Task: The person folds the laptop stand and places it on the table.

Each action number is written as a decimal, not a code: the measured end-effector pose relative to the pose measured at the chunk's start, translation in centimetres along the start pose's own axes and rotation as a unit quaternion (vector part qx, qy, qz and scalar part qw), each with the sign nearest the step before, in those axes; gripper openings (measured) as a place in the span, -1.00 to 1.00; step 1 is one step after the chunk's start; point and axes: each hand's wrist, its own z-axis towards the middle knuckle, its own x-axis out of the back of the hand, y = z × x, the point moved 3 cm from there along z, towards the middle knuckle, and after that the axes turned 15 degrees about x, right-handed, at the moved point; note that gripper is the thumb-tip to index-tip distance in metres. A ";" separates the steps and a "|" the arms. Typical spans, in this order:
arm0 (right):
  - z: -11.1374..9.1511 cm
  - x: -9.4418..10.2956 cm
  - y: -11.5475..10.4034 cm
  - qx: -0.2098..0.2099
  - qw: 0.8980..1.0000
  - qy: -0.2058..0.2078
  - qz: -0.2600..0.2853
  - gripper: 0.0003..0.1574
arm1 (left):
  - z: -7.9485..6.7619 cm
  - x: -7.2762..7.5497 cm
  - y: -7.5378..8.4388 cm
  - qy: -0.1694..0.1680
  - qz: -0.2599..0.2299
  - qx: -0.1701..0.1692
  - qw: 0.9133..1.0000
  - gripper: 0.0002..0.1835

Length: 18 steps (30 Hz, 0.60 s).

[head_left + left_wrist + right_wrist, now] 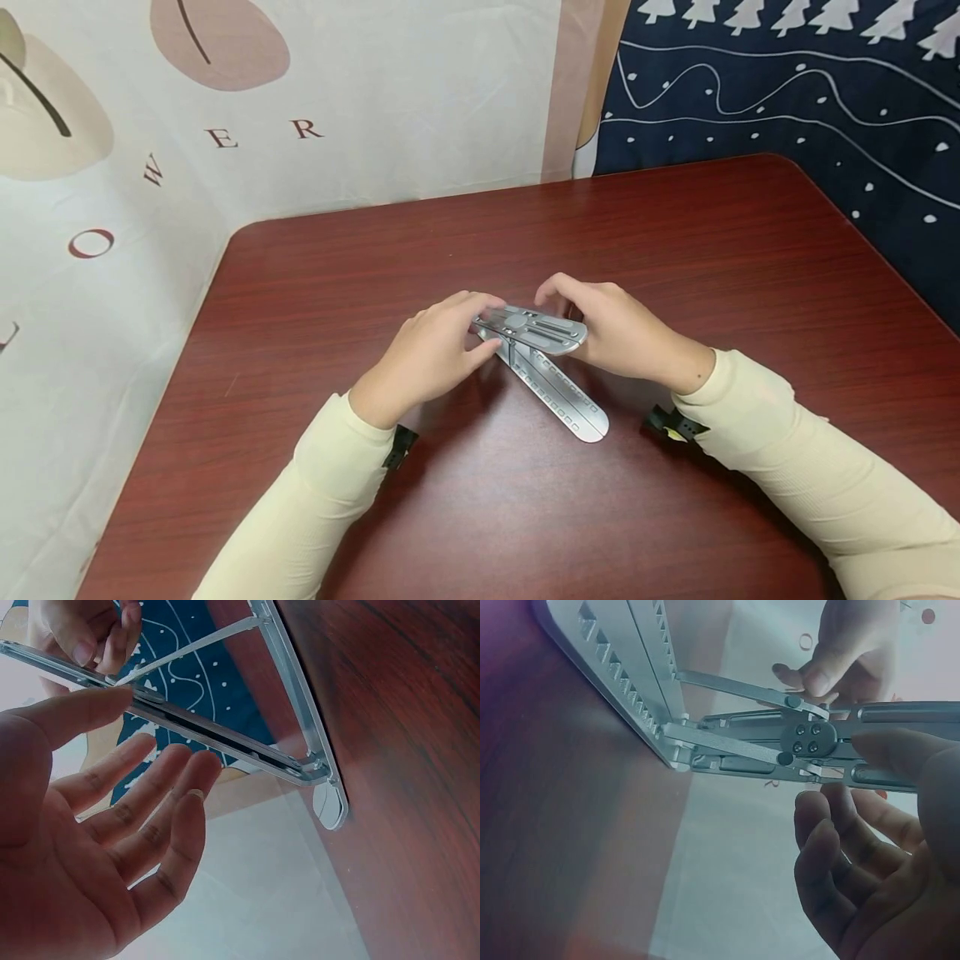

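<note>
A silver metal folding stand, looking like a laptop stand (pixel 558 397), stands partly unfolded mid-table. Its notched base lies on the table, and a slotted upper arm (pixel 551 332) slants above it, joined by thin struts (pixel 731 742). My left hand (pixel 431 350) holds the upper arm near its left end, thumb on the near edge and index finger at the far edge. The other left fingers (pixel 154 817) are loosely bent. At the arm's right end is my right hand (pixel 618 329), index finger raised, thumb (pixel 900 754) against the arm and other fingers loosely curled beside it.
The reddish-brown wooden table (pixel 337 267) reaches a white printed cloth (pixel 420 100) behind and at left. A dark blue patterned cloth (pixel 750 92) hangs at the back right. Dark straps (pixel 675 423) sit at both wrists over pale sleeves.
</note>
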 end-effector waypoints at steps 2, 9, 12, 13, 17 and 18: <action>0.0 0.0 -0.1 0.006 1.000 0.005 0.003 -0.53 | -0.1 0.0 0.2 0.003 -0.005 -0.003 1.000 -0.57; 0.0 -0.2 -0.1 0.026 0.999 0.023 -0.002 -0.61 | -0.2 -0.1 0.7 0.036 -0.014 -0.037 0.999 -0.71; 0.0 -0.2 -0.2 0.029 0.999 0.028 -0.003 -0.59 | -0.3 -0.3 0.9 0.044 -0.020 -0.047 0.998 -0.75; 0.1 -0.2 -0.2 0.030 0.999 0.030 -0.002 -0.59 | -0.4 -0.4 0.9 0.046 -0.023 -0.047 0.998 -0.76; 0.0 -0.3 -0.2 0.036 0.999 0.041 -0.002 -0.59 | -0.4 -0.5 1.1 0.056 -0.034 -0.045 0.997 -0.78; 0.0 -0.3 -0.2 0.037 0.998 0.044 -0.001 -0.58 | -0.5 -0.5 1.1 0.059 -0.036 -0.044 0.997 -0.78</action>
